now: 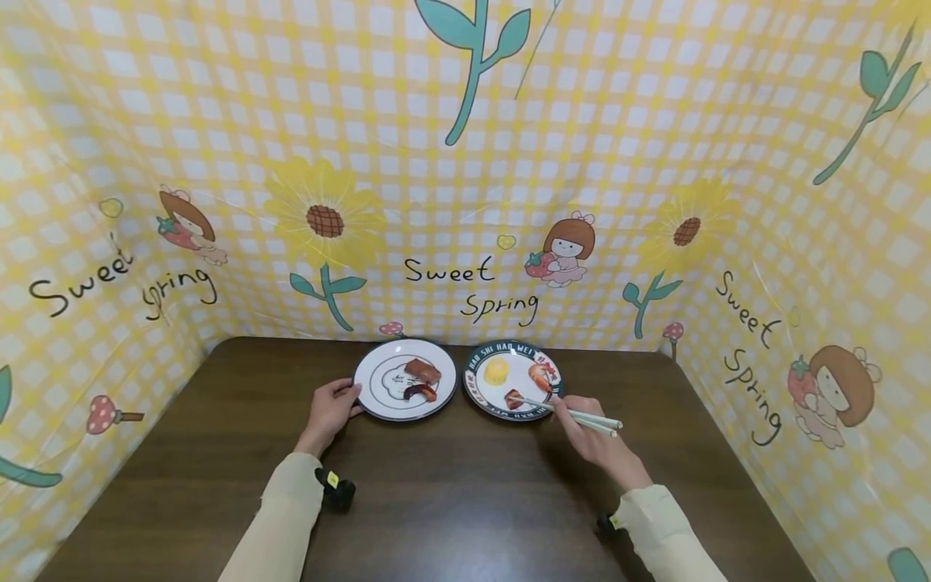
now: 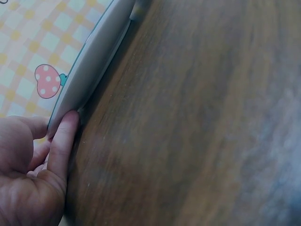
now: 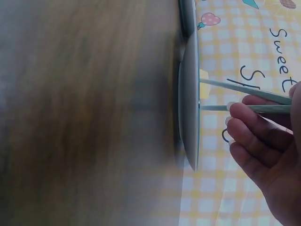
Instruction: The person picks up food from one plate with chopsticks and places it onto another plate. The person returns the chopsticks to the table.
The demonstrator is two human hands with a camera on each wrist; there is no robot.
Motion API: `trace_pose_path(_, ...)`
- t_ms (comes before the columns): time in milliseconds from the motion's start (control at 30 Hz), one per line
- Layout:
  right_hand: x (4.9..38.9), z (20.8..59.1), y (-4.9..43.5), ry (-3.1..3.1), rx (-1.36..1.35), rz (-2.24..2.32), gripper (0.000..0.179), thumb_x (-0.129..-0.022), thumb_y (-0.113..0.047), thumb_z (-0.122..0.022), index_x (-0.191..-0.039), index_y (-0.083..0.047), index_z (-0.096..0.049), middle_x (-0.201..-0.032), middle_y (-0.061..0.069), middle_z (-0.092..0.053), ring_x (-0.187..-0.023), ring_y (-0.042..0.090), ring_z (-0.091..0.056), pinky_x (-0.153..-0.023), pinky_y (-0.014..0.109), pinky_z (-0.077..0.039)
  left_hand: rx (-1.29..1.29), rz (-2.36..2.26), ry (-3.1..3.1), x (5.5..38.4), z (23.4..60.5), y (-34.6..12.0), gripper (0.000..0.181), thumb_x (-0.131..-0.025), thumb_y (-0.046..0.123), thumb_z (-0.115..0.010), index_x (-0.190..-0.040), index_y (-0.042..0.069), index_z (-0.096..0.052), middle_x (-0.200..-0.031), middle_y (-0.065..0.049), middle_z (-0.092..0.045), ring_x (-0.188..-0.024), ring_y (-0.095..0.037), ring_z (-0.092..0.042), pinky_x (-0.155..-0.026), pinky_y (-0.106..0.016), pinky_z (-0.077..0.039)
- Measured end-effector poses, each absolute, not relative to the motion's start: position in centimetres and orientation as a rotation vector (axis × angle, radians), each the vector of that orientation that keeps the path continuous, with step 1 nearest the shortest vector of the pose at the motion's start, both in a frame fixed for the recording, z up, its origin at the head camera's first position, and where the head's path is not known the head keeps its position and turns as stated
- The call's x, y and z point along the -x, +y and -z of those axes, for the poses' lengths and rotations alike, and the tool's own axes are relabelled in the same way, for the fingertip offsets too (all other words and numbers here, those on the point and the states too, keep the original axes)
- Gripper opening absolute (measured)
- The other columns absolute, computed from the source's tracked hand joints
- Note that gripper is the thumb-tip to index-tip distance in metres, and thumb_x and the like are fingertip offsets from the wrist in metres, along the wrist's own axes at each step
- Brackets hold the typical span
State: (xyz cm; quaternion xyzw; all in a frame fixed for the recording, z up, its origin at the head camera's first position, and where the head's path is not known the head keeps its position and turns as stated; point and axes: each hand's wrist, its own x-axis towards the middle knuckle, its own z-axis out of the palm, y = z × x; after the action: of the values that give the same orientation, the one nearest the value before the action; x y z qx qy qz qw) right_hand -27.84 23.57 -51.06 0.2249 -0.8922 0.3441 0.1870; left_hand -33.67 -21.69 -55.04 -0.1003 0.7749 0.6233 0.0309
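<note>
My left hand [image 1: 329, 414] pinches the left rim of a white plate [image 1: 374, 380], thumb above and fingers beneath, as the left wrist view shows. On that plate lie a brown slab of food that looks like meat [image 1: 422, 370] and a dark, curved reddish piece [image 1: 419, 393]. In my right hand [image 1: 600, 446] is a pair of pale green chopsticks [image 1: 591, 419], held over a second plate with a lettered dark green rim [image 1: 476, 398]. Their tips reach a small brown meat-like chunk [image 1: 513, 399] there. Beside it sit a yellow round piece [image 1: 496, 372] and an orange shrimp [image 1: 541, 377].
Both plates stand side by side at the far edge of a dark wooden table [image 1: 436, 493]. A yellow checked cloth [image 1: 451, 194] printed with flowers and figures rises behind and on both sides. Small black devices [image 1: 337, 491] are strapped at the wrists.
</note>
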Motion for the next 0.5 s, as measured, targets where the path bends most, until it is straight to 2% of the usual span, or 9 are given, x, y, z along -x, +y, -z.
trace_pose_path(100,27.8,51.0,23.5,-2.565,-0.621,-1.002,0.032,-0.103,-0.009,-0.055,-0.077,-0.003,-0.071,-0.062,-0.003,-0.055,-0.059,0.006,-0.046,-0.052,0.02,-0.041,0.315,-1.917,2.395,33.6,55.0,-21.7,0.057,-0.109,0.024,-0.05,-0.153,-0.009,-0.034,-0.144,-0.031,-0.048,-0.123,-0.032,-0.059,-0.086,-0.022,-0.06)
trace_pose_path(167,27.8,50.9,23.4,-2.602,-0.611,-1.052,0.032,-0.103,-0.01,-0.053,-0.078,-0.004,-0.072,-0.065,0.003,-0.059,-0.062,0.008,-0.049,-0.055,0.021,-0.042,0.312,-1.919,2.396,33.5,54.9,-21.8,0.057,-0.109,0.023,-0.05,-0.153,-0.009,-0.034,-0.144,-0.032,-0.048,-0.124,-0.033,-0.058,-0.086,-0.022,-0.06)
trace_pose_path(300,27.9,50.8,22.9,-2.661,-0.629,-1.131,0.031,-0.104,-0.012,-0.051,-0.083,-0.005,-0.073,-0.078,0.009,-0.067,-0.073,0.013,-0.055,-0.062,0.022,-0.045,0.319,-1.919,2.393,33.5,54.9,-21.8,0.056,-0.109,0.023,-0.049,-0.153,-0.008,-0.034,-0.144,-0.031,-0.048,-0.126,-0.034,-0.057,-0.088,-0.023,-0.06)
trace_pose_path(500,27.9,51.1,22.5,-2.631,-0.704,-1.076,0.026,-0.104,-0.009,-0.055,-0.087,-0.001,-0.073,-0.076,0.007,-0.065,-0.07,0.011,-0.054,-0.062,0.023,-0.048,0.321,-1.915,2.391,33.5,55.1,-21.7,0.057,-0.109,0.025,-0.05,-0.153,-0.007,-0.035,-0.144,-0.03,-0.048,-0.126,-0.034,-0.057,-0.089,-0.024,-0.06)
